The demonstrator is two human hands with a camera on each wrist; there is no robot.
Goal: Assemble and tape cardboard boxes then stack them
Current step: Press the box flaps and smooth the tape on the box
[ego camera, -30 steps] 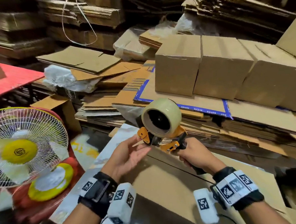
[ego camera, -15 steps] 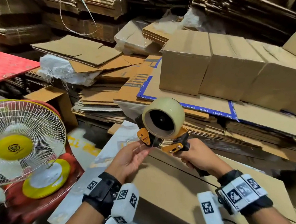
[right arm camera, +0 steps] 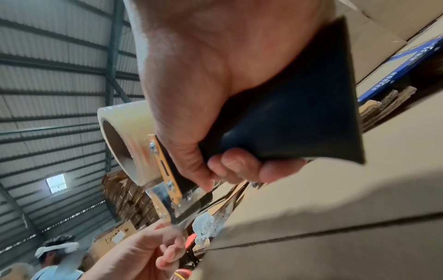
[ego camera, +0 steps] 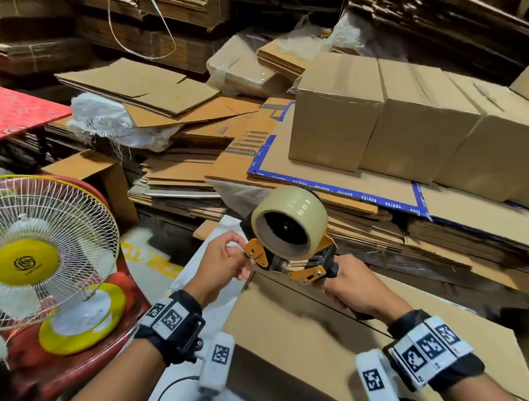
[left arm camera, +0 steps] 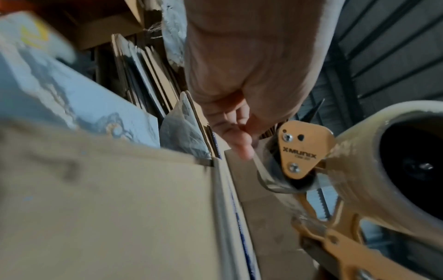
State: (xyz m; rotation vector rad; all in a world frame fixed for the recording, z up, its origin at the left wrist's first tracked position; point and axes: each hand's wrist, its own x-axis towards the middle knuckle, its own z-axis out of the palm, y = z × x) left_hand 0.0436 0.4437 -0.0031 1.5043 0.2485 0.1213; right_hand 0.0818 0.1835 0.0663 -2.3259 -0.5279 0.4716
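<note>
My right hand [ego camera: 349, 286] is wrapped tight round the black handle of the orange metal tape dispenser [ego camera: 287, 257], holding it just above the brown cardboard box [ego camera: 310, 336] so its blade end faces my left hand [ego camera: 222, 264]. The left fingers [right arm camera: 167, 252] pinch at the clear tape's loose end, I judge to pull a starting tab for the seam. Three taped brown boxes [ego camera: 416, 123] stand behind.

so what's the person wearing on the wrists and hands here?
Both hands are bare: left hand, right hand. No sleeves show on the forearms. Each wrist carries a black strap with white panels printed with black square fiducial markers, plus a white rounded camera pod bearing its own marker. A thin black cable trails below the left wrist.
</note>
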